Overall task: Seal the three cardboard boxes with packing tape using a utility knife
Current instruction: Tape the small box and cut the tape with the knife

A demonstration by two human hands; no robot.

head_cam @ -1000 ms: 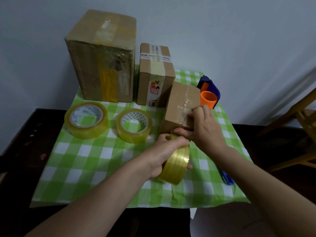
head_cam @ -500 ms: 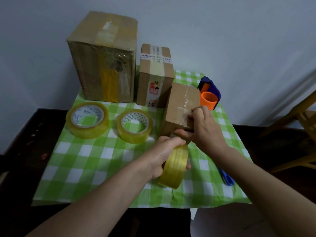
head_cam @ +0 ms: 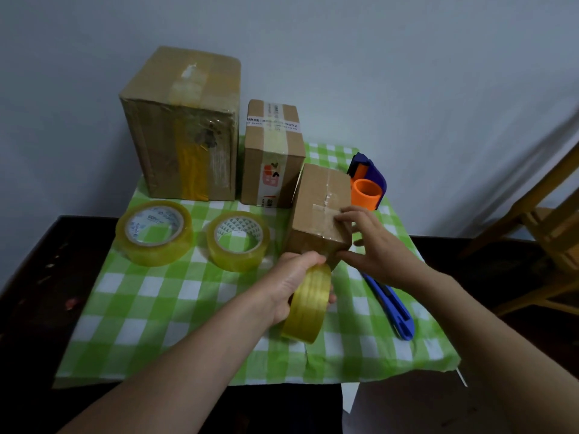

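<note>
A small cardboard box [head_cam: 319, 205] stands on the green checked cloth [head_cam: 150, 302] with clear tape crossing its top. My right hand [head_cam: 372, 242] grips its near right corner, fingertips pressing the tape on top. My left hand [head_cam: 291, 283] holds a yellow tape roll [head_cam: 308, 303] just below the box's front edge. A large taped box [head_cam: 185, 126] and a medium box [head_cam: 272, 155] stand behind. A blue utility knife [head_cam: 388, 302] lies on the cloth under my right wrist.
Two more tape rolls, a wide one [head_cam: 153, 231] and a narrower one [head_cam: 238, 241], lie flat at the left. A blue and orange tape dispenser [head_cam: 368, 183] stands behind the small box. A wooden chair [head_cam: 545, 220] is at the right. The dark table [head_cam: 37, 277] surrounds the cloth.
The small box has tilted and turned toward me. My right hand has shifted to the right, which uncovers the blue knife. The tape roll stays in my left hand below the box.
</note>
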